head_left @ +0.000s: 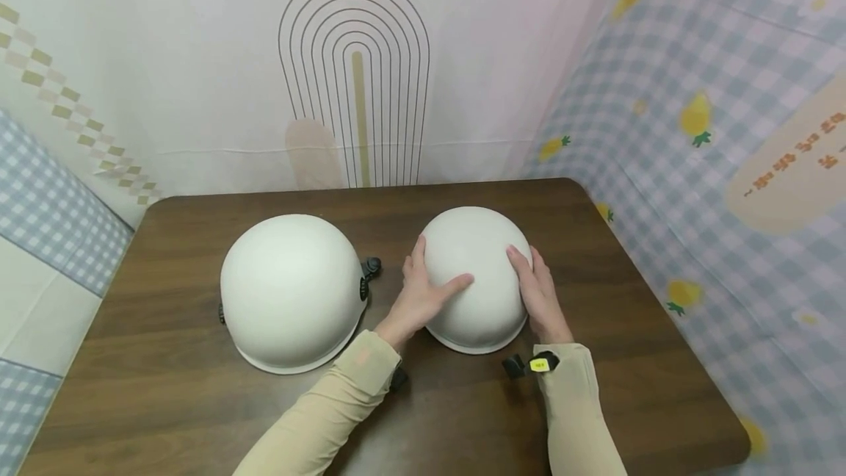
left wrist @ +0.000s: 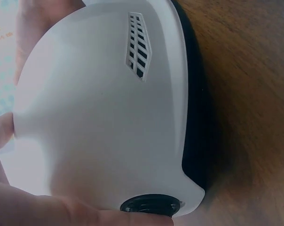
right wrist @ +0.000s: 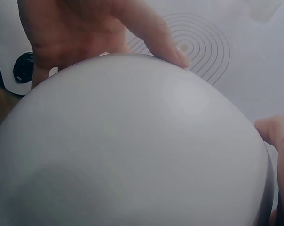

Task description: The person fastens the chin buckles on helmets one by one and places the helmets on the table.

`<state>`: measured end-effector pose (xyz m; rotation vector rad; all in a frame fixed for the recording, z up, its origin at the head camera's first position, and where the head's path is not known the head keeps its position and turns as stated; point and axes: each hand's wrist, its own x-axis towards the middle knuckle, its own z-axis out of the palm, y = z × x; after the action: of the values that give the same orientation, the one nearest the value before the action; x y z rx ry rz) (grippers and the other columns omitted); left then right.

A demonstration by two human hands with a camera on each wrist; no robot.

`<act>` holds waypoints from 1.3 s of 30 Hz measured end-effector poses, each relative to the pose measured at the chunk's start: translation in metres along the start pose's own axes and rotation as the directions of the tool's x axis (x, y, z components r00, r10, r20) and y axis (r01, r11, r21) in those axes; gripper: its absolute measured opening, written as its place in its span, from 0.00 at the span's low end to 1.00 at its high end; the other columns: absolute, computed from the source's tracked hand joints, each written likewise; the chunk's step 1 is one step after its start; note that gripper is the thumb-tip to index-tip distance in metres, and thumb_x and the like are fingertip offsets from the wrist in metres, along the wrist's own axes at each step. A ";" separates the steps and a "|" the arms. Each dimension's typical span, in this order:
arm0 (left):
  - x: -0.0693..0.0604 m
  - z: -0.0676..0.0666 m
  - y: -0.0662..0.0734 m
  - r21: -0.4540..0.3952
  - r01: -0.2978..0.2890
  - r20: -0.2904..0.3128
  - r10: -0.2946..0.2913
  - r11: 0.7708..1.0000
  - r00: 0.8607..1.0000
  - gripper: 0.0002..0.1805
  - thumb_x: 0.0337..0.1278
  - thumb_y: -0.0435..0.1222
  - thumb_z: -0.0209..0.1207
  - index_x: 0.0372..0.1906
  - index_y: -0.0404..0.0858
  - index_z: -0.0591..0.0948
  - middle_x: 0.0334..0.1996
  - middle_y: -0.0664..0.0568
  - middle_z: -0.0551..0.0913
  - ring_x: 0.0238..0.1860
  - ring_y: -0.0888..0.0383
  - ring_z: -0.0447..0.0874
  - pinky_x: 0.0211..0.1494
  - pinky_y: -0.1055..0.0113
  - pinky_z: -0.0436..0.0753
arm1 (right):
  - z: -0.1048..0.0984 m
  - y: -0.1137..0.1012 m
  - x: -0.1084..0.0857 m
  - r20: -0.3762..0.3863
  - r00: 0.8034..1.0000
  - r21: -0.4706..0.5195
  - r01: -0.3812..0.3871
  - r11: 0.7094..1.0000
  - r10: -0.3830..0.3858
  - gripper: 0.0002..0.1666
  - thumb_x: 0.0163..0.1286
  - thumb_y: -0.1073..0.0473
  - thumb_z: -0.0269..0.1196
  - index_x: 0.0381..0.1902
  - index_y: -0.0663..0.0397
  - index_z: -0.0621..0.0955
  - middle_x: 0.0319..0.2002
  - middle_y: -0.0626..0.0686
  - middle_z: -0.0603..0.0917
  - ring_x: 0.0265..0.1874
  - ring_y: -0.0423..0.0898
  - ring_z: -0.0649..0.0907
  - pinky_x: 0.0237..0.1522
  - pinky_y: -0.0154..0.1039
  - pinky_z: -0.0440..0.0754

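The gripped white helmet [head_left: 479,314] is at the brown wooden table [head_left: 634,358], right of its middle and closer to the far edge than the near right corner; whether it touches the wood is unclear. The left hand [head_left: 423,292] holds its left side, fingers spread and thumb across the shell; the right hand [head_left: 538,292] grips the opposite side. In the left wrist view the shell shows a slotted vent [left wrist: 139,46] and a black side disc [left wrist: 150,204]. A second white helmet [head_left: 291,292] rests toward the left edge, a black fitting [head_left: 372,267] projecting on its right. Beyond the far edge hangs a white cloth [head_left: 218,57] with line arches.
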<state>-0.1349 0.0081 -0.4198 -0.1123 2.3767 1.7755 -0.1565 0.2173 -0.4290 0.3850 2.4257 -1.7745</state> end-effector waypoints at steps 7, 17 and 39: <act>0.002 0.000 -0.001 -0.018 -0.006 -0.008 0.005 1.000 1.000 0.62 0.46 0.62 0.67 0.78 0.52 0.41 0.75 0.39 0.44 0.67 0.35 0.59 0.62 0.41 0.67 | -0.001 -0.008 -0.001 -0.015 1.000 -0.026 0.003 1.000 -0.003 0.59 0.61 0.22 0.52 0.78 0.46 0.48 0.75 0.59 0.49 0.71 0.58 0.56 0.66 0.62 0.57; 0.002 0.002 -0.004 -0.054 -0.019 -0.014 0.018 0.998 1.000 0.61 0.48 0.60 0.66 0.78 0.50 0.40 0.75 0.40 0.42 0.69 0.36 0.56 0.63 0.41 0.65 | -0.002 -0.017 -0.007 -0.033 0.999 -0.052 -0.008 0.999 0.006 0.60 0.60 0.20 0.51 0.79 0.44 0.47 0.75 0.59 0.47 0.71 0.59 0.55 0.65 0.65 0.57; 0.001 0.006 0.000 -0.185 0.030 0.025 -0.026 0.982 0.999 0.60 0.51 0.55 0.66 0.77 0.50 0.38 0.74 0.38 0.44 0.69 0.37 0.56 0.64 0.41 0.65 | -0.012 -0.035 -0.020 -0.069 0.997 -0.140 0.019 0.990 -0.029 0.58 0.57 0.18 0.50 0.78 0.33 0.49 0.73 0.57 0.51 0.70 0.59 0.51 0.62 0.71 0.57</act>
<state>-0.1351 0.0143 -0.4216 -0.1480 2.1790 1.9715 -0.1460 0.2156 -0.3890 0.4127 2.5943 -1.6139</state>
